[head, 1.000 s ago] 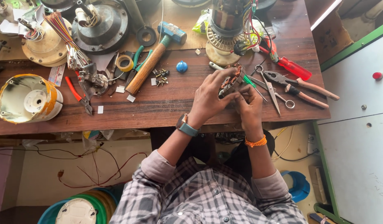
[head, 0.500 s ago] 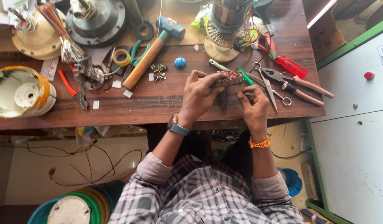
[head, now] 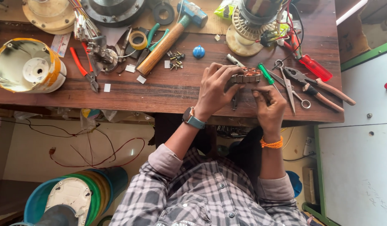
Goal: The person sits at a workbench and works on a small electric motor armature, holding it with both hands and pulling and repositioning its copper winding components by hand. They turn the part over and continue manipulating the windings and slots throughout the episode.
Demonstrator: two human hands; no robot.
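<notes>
Left hand (head: 213, 90) is clamped over a small wound stator core (head: 245, 76) with copper coils, fingers curled round its left side, holding it on the worktop (head: 160, 90) near the front edge, right of middle. Right hand (head: 268, 104) sits just beside it toward the front edge, thumb and forefinger pinched together. Probably on a fine wire, but too thin to see, so can't tell what's in the pinch.

Around it: green-handled screwdriver (head: 266, 74) touching the core's right side, scissors (head: 287, 83) and pliers (head: 317, 86) near the right edge, red screwdriver (head: 311, 65) behind them. Wooden-handled hammer (head: 170, 35) lies diagonally toward the back, blue knob (head: 198, 52) and loose screws (head: 176, 60) between hammer and core. White and yellow motor housing (head: 26, 67) at the left edge.

Risks, my read:
- Fine winding wire snaps or kinks if the pinch pulls too hard or at an angle.
- The core sits close to the front edge; a slip of the left grip could send it off the worktop.
- Scissor tips near the right wrist: snag hazard.
- Loose screws could get swept off.
</notes>
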